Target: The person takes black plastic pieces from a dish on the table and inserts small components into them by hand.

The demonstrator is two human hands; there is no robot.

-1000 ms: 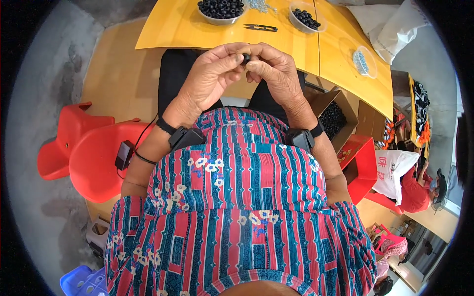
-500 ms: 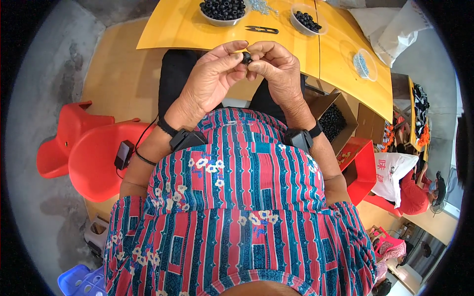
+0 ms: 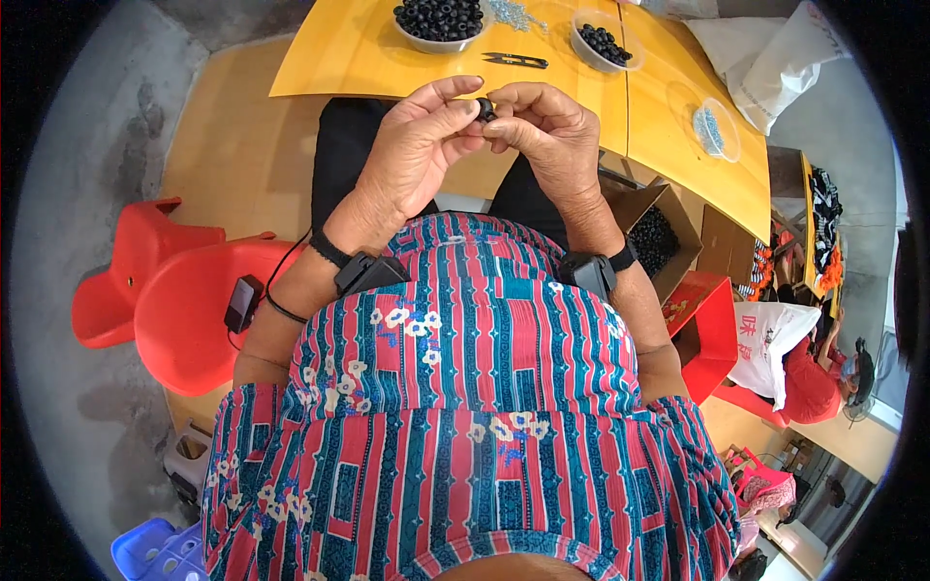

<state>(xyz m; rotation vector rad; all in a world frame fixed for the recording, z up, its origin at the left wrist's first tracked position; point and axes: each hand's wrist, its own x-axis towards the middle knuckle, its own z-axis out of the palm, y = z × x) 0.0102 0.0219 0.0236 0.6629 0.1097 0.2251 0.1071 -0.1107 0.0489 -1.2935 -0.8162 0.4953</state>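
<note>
Above my lap, close to the table's front edge, both hands meet at a small black round piece. Thumb and forefinger of my left hand pinch it from the left. From the right, the thumb and bent fingers of my right hand close on it too; any finer part between those fingertips is too small to make out. Just beyond the hands, black thread snips lie on the yellow table. A clear bowl heaped with similar black pieces stands behind them.
A second bowl holds more black pieces; another tub holds small pale-blue bits. Loose pale bits lie between. Below the table's right side stand a cardboard box and a red box. Red chairs are at left.
Both hands stay together with the black piece, shifting only slightly. The right hand has moved a touch to the right, and its fingers have changed position a little.
</note>
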